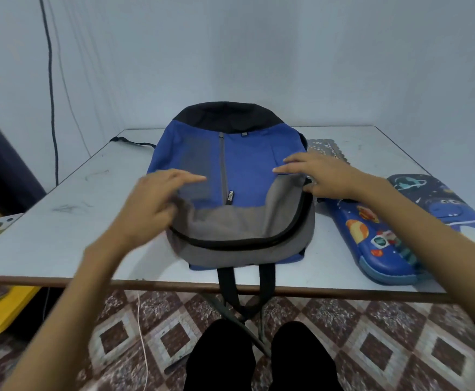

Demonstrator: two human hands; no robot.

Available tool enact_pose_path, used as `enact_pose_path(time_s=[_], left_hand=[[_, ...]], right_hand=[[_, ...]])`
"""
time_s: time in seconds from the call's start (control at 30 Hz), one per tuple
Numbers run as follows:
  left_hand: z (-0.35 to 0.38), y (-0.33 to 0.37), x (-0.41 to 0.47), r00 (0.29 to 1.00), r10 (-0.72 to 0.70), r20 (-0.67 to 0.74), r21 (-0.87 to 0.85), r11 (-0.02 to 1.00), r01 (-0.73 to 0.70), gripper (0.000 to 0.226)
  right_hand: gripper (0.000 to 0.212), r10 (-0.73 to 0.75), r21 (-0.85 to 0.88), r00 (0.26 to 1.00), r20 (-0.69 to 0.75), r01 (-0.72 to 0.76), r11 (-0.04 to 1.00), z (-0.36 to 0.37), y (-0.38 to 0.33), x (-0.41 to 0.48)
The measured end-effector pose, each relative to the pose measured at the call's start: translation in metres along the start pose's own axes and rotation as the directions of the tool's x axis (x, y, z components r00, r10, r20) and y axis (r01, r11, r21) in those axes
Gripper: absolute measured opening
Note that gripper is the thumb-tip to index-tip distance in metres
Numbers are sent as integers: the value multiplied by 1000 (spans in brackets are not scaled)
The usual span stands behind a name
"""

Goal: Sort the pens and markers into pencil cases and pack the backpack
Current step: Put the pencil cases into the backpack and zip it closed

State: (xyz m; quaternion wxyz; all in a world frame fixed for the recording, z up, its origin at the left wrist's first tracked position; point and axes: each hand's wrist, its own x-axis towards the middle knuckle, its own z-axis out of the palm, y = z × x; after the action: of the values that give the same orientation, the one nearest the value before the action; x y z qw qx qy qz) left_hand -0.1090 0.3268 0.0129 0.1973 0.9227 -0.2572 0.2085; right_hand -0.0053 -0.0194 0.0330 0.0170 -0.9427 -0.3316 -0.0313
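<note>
Both bare forearms reach forward and angle in toward each other. The left hand (151, 204) is palm down and motion-blurred, its fingers (187, 176) loosely straight and pointing across toward the right hand (325, 176). The right hand is also palm down, with straight, close-set fingers aimed back at the left fingertips but apart from them. Its thumb is tucked below.

The backpack (247, 165) is blue with a black top and grey panel, two pencil cases (377, 244) (453, 210) are blue with planet and dinosaur prints, and the floor (385, 348) is brown-and-cream diamond-patterned.
</note>
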Motion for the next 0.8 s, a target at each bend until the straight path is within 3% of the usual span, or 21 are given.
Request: enact_pose_path(time_s=[0.07, 0.13, 0.2, 0.3, 0.4, 0.47, 0.53, 0.57, 0.63, 0.73, 0.8], left_hand=[[-6, -36, -5, 986, -127, 110, 167, 980, 107, 66], [1, -56, -12, 970, -140, 201, 195, 976, 100, 38], [6, -67, -18, 973, -130, 193, 114, 987, 109, 25], [-6, -69, -9, 964, -246, 105, -85, 963, 255, 15], [-8, -74, 11, 879, -476, -18, -344, 829, 442, 10], [1, -81, 29, 765, -637, -92, -475, 704, 528, 26], [13, -87, 46, 675, -727, -130, -470, 644, 603, 43], [21, -88, 51, 641, -755, -138, -412, 633, 656, 43], [37, -86, 57, 600, -781, -174, -211, 624, 752, 38], [57, -81, 54, 695, -672, -257, 9, 717, 697, 37], [63, -79, 53, 808, -448, -383, 154, 831, 534, 29]], right_hand=[[57, -38, 5, 998, 49, 38, 999, 0, -1, -3], [39, -59, 3, 998, 30, 59, 998, 3, 0, -1], [21, -85, 45, 996, -21, 86, 995, 4, 1, 3], [3, -3, 378, 999, -44, 20, 926, -5, 7, 11], [19, 212, 679, 967, -140, -62, 732, -16, 20, 26], [24, 414, 812, 896, -162, -118, 572, -14, 27, 42], [26, 581, 859, 805, -119, -209, 466, -4, 32, 59], [28, 630, 843, 770, -103, -269, 466, 4, 33, 66], [37, 659, 711, 744, -112, -403, 576, 20, 33, 76], [47, 626, 453, 768, -134, -515, 728, 38, 29, 82], [40, 604, 423, 790, -104, -514, 746, 38, 26, 82]])
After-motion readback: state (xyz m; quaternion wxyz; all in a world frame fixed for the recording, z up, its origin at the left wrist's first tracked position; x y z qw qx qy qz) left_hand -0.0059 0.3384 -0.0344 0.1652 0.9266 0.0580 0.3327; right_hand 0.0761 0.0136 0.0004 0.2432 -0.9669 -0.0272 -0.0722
